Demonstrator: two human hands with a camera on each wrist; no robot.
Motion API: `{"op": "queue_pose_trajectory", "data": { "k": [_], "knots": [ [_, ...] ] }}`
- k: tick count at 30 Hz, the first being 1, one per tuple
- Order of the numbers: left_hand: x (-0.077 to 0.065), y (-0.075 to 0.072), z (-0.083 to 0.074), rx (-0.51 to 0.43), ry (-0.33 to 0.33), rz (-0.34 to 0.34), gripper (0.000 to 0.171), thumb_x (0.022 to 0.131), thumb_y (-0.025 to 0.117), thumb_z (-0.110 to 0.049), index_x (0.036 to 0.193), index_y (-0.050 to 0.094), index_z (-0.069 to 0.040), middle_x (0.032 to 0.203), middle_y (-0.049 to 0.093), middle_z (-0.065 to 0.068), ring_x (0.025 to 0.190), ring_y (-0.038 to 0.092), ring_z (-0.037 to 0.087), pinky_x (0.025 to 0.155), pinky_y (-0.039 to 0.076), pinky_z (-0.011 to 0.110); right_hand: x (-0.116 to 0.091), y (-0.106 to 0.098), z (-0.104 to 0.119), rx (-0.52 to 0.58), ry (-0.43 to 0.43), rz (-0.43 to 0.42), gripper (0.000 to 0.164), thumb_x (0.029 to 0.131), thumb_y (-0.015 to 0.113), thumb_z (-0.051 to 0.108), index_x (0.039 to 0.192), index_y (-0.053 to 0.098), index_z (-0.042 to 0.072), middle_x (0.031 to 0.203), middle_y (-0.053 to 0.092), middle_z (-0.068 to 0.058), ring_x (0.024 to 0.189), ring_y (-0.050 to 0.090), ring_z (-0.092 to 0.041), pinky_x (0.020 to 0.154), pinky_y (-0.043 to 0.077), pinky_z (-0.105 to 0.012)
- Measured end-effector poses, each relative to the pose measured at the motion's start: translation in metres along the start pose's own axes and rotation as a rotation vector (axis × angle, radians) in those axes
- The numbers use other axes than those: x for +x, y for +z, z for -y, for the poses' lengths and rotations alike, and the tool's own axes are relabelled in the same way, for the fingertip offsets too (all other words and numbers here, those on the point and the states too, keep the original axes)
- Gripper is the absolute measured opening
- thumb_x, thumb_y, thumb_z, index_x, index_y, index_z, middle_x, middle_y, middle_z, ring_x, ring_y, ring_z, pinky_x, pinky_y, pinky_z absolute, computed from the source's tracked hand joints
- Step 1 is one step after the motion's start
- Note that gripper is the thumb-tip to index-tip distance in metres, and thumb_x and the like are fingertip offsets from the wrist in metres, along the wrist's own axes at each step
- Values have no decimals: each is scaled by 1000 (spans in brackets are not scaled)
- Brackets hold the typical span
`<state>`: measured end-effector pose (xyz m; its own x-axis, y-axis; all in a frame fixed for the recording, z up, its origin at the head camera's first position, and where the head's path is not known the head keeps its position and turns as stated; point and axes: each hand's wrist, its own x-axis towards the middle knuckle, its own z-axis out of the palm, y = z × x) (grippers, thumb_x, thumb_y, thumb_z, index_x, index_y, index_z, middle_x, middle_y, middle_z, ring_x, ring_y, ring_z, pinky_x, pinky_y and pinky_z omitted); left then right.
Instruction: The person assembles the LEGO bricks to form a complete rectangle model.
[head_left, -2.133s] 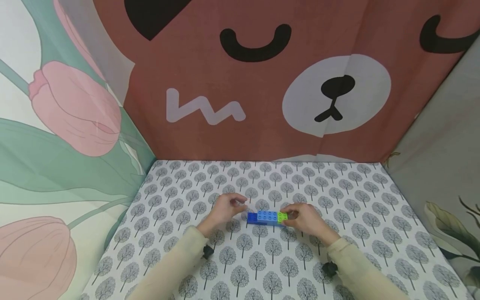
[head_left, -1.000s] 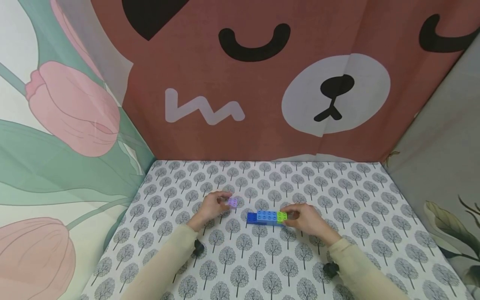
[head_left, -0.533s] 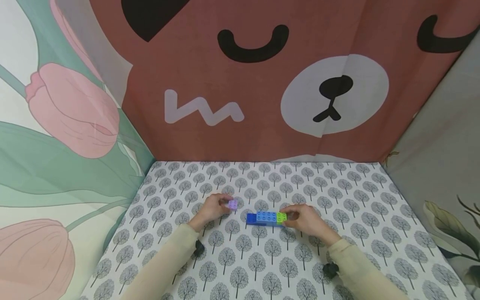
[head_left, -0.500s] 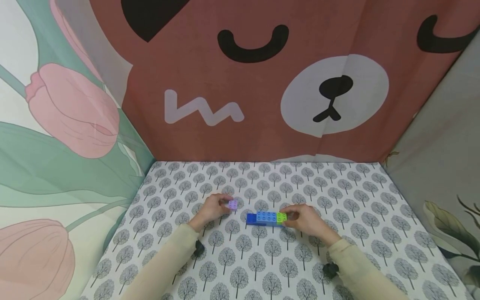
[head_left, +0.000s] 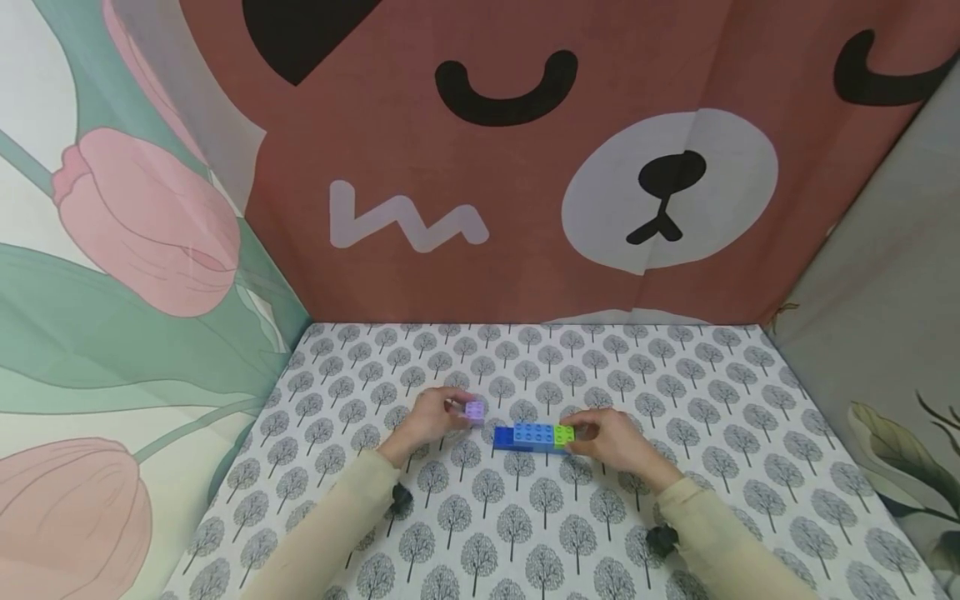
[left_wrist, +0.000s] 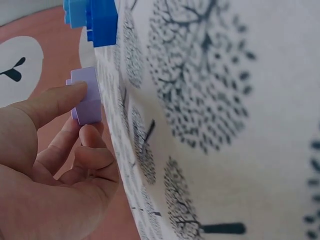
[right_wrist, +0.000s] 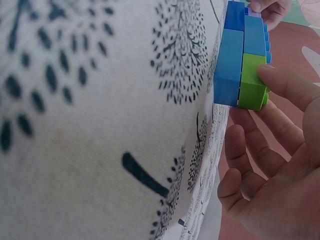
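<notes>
In the head view my left hand pinches a small lilac toy building brick between thumb and fingers, just left of a low brick stack. The left wrist view shows the lilac brick close over the cloth, its studs facing away from the palm. The stack's lower layer has a dark blue brick at the left and a mid-blue brick at the right. On top sit a light blue brick and a lime green brick. My right hand holds the stack by that green end.
A white cloth printed with grey trees covers the table. Behind it hangs a brown curtain with a bear face. Flower-patterned cloth hangs at the left, and a grey patterned one at the right.
My left hand first moves left from the stack's dark blue end, bringing the lilac brick into sight, then shifts slightly back right. My right hand and the stack stay in place.
</notes>
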<state>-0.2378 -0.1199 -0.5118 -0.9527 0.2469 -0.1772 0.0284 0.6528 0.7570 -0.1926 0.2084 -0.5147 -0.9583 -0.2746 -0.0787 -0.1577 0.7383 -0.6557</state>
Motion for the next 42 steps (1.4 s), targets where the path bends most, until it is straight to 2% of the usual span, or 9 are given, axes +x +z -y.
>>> {"op": "queue_pose_trajectory", "data": {
  "k": [6, 12, 19, 26, 34, 42],
  "knots": [
    [-5, 2, -9, 11, 40, 32, 42, 81, 80, -15, 120, 70, -24, 98, 69, -1, 80, 61, 14, 65, 54, 28, 0, 0, 1, -6, 7, -9, 40, 76, 85, 26, 115, 74, 24, 100, 73, 2, 82, 61, -8, 71, 52, -29],
    [-9, 8, -15, 2, 95, 42, 42, 78, 83, -12, 118, 71, -19, 105, 67, 2, 80, 60, 13, 63, 53, 27, 0, 0, 2, -2, 20, -9, 40, 76, 85, 26, 114, 74, 25, 99, 72, 2, 81, 61, -9, 70, 51, -29],
    [-11, 15, -22, -1, 96, 62, 44, 76, 84, -15, 117, 71, -22, 102, 68, 1, 82, 60, 14, 65, 53, 28, 0, -2, 3, -7, 7, -3, 39, 77, 84, 26, 115, 74, 25, 103, 73, 1, 83, 62, -8, 71, 53, -29],
    [-13, 19, -25, -9, 117, 81, 42, 76, 84, -13, 115, 71, -21, 105, 69, 2, 79, 59, 13, 63, 52, 27, 0, -1, 3, -5, 19, 1, 41, 77, 84, 26, 117, 73, 24, 99, 72, 3, 82, 61, -9, 70, 51, -28],
    [-12, 25, -24, 22, 157, 93, 40, 77, 83, -12, 115, 71, -19, 117, 69, 2, 79, 59, 10, 63, 52, 24, -1, 1, 3, 0, 7, -11, 39, 77, 84, 23, 115, 74, 23, 98, 71, 2, 82, 60, -10, 70, 51, -30],
    [-10, 29, -22, 52, 171, 107, 40, 77, 84, -17, 115, 71, -21, 117, 68, 0, 85, 60, 10, 70, 53, 25, -1, 1, 3, -13, -3, -16, 39, 77, 84, 24, 115, 74, 24, 98, 72, 2, 81, 60, -9, 70, 51, -29]
  ]
}}
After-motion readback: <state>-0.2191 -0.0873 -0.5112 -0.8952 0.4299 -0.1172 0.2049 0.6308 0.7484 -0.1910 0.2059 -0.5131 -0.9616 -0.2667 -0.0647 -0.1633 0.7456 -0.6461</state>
